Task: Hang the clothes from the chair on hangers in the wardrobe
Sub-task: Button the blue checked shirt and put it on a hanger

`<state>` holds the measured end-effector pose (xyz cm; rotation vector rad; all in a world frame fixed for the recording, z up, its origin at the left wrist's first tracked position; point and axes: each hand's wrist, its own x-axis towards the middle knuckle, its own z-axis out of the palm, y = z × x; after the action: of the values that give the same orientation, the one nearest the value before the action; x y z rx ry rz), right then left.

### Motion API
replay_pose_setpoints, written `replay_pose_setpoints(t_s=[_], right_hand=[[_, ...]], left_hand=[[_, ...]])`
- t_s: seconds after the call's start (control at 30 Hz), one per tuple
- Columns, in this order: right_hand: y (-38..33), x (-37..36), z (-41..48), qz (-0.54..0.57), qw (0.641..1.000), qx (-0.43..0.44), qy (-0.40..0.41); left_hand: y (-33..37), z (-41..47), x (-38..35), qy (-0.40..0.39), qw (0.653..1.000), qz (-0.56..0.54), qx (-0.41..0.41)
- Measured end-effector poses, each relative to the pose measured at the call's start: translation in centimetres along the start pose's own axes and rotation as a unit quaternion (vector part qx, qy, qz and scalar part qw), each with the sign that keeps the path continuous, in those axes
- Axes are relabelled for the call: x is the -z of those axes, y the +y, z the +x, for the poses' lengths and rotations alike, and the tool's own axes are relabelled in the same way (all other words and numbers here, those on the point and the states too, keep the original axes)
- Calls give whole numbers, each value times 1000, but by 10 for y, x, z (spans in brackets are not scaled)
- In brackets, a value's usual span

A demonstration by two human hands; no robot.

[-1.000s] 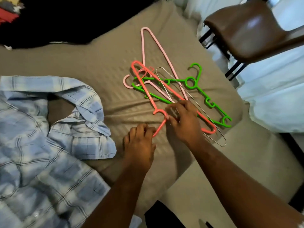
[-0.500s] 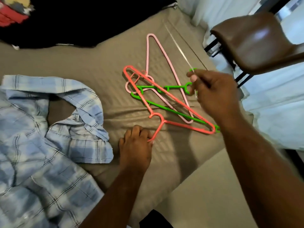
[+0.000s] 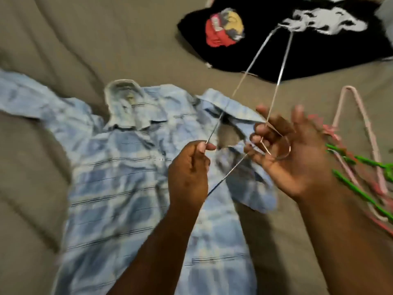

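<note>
Premises assessed as a domestic bedroom: a bed point(image 3: 85, 39) under a taupe cover filled the frame, a plaid shirt point(image 3: 119, 188) lay at centre left, a black printed garment point(image 3: 319, 52) upper right, plastic hangers point(image 3: 380, 165) at right edge

A bed point(image 3: 110, 45) seen from above makes up the whole backdrop and fills the frame from edge to edge. A plain taupe sheet point(image 3: 280, 262) covers it, and motion blur smears any finer texture. Long, soft folds point(image 3: 36, 60) run slantwise across the upper left. Deeper, rounded creases point(image 3: 27, 158) bunch along the left edge, each with a darker band of shade in its trough. The light is dim, warm and even, so the cloth looks matte and shows only gentle shading. A small pale grey-blue patch point(image 3: 386, 11) sits in the top right corner, possibly fabric, though the blur hides what it is.
</note>
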<state>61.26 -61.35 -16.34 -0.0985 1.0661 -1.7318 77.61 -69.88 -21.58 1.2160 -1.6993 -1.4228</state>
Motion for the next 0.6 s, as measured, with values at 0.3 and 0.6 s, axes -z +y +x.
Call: replay_pose_setpoints(t_s=[0.3, 0.6], right_hand=[[63, -123, 44, -325, 943, 48, -44], [46, -156, 130, -389, 890, 236, 2]], left_hand=[[-27, 73, 140, 50, 995, 62, -64], [-62, 158, 177, 147, 962, 220, -68]])
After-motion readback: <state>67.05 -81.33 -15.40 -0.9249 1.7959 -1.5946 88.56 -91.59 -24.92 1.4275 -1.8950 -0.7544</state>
